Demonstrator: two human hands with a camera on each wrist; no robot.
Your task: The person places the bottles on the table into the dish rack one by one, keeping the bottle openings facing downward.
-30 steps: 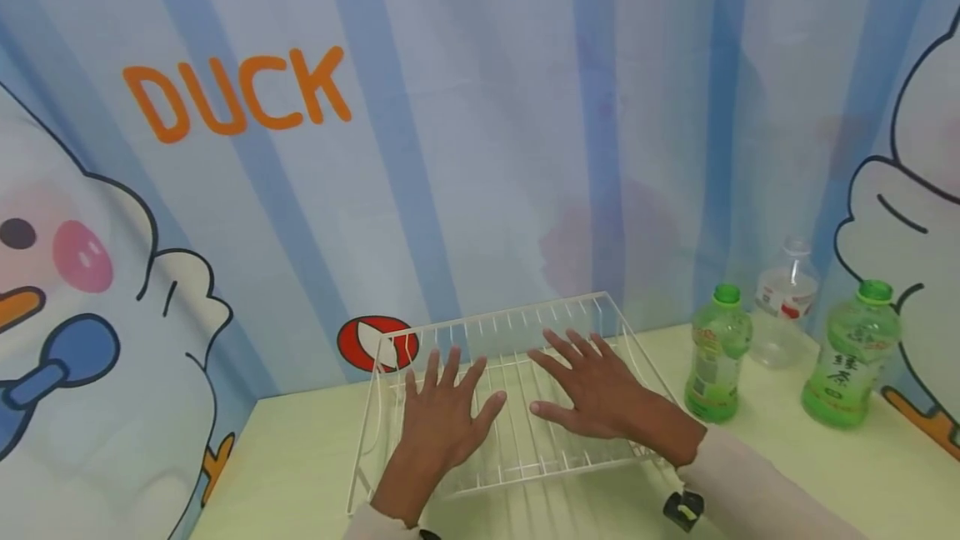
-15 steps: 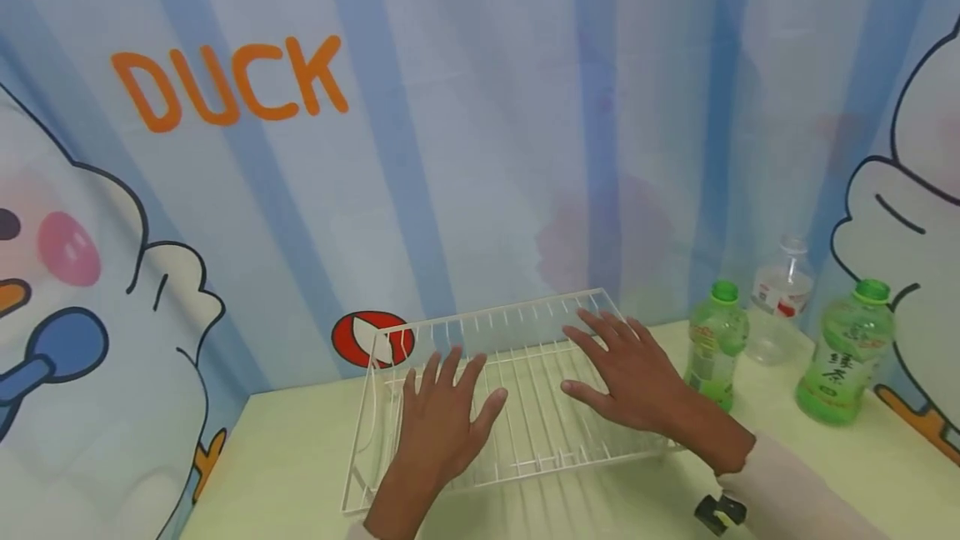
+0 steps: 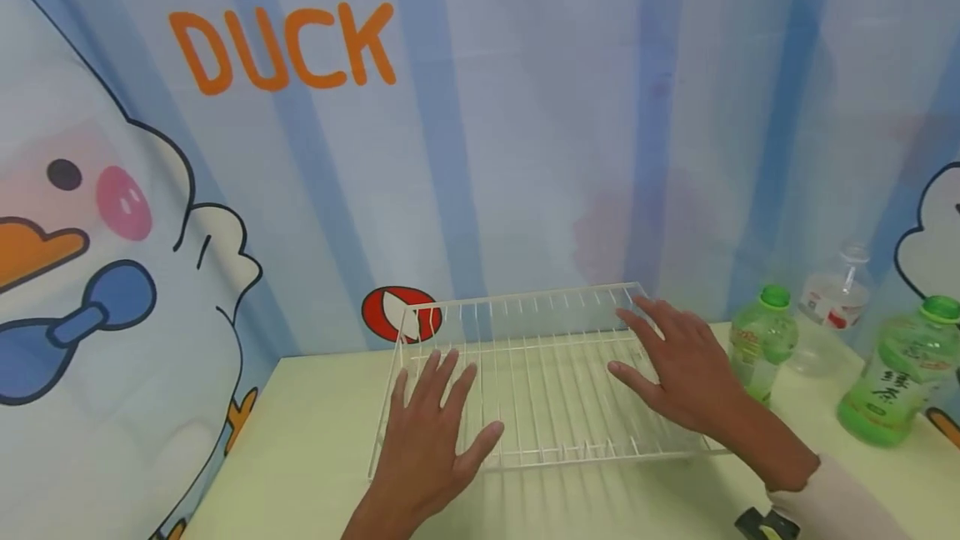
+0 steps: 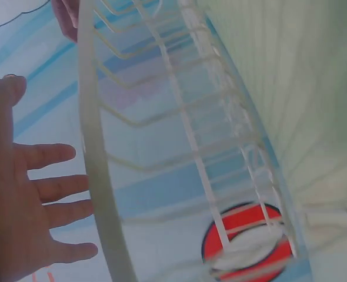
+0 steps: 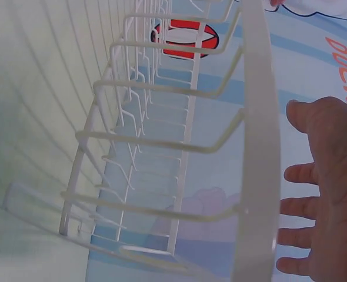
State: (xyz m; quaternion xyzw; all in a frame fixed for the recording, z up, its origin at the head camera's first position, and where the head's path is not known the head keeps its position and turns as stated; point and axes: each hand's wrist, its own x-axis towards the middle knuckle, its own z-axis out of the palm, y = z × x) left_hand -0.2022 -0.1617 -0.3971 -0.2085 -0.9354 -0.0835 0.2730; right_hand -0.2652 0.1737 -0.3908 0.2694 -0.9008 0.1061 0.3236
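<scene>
A white wire rack (image 3: pixel 547 373) stands on the pale green table (image 3: pixel 300 457), against the curtain. My left hand (image 3: pixel 431 432) lies flat with spread fingers over the rack's front left corner. My right hand (image 3: pixel 675 365) is spread flat over the rack's right end. In the left wrist view the left hand (image 4: pixel 26 211) shows open beside the rack's rim (image 4: pixel 100 176). In the right wrist view the right hand (image 5: pixel 326 194) is open next to the rack's rim (image 5: pixel 259 147). Neither hand grips anything.
Two green bottles (image 3: pixel 761 340) (image 3: pixel 896 382) and a clear bottle (image 3: pixel 828 311) stand on the table to the right of the rack. A blue striped curtain with ducks and the word DUCK (image 3: pixel 281 48) hangs right behind. A red round mark (image 3: pixel 390 313) shows behind the rack's left end.
Both hands have slid apart over the rack: the right hand toward its right end, the left toward the front left corner. The head view has shifted left.
</scene>
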